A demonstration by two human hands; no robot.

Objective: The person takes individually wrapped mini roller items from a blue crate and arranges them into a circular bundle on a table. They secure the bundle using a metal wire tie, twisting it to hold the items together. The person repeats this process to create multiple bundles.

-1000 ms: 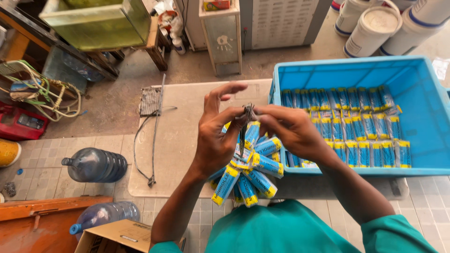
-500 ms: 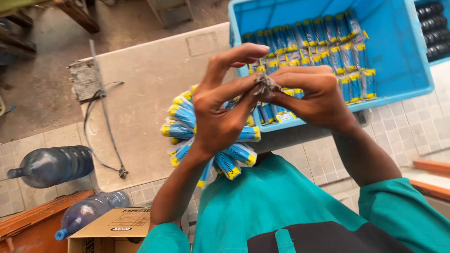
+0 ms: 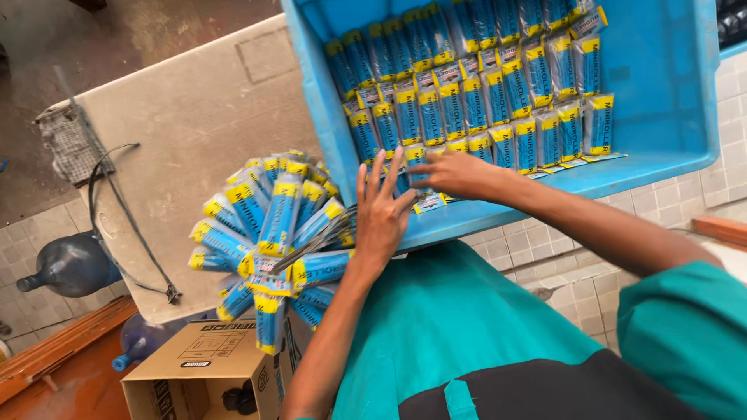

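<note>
Your left hand [image 3: 383, 214] is holding a fanned bunch of blue-and-yellow packets [image 3: 268, 233], and your right hand [image 3: 453, 173] is reaching into the blue crate [image 3: 669, 85]. The left hand's fingers are spreading upward over the crate's near wall while its palm and thumb are gripping the gathered hanger ends, where a grey tie [image 3: 315, 241] is sticking out; the bunch is fanning out to the left of that hand, over the pale board [image 3: 194, 109]. The right hand is lying flat, fingers pressed together and pointing left, on the front row of packets in the crate [image 3: 482, 101]; whether it is pinching one, you cannot tell. Those packets are lying with their long axes running away from you, yellow ends nearest. The right hand is the nearer one to them, touching the row's left end.
</note>
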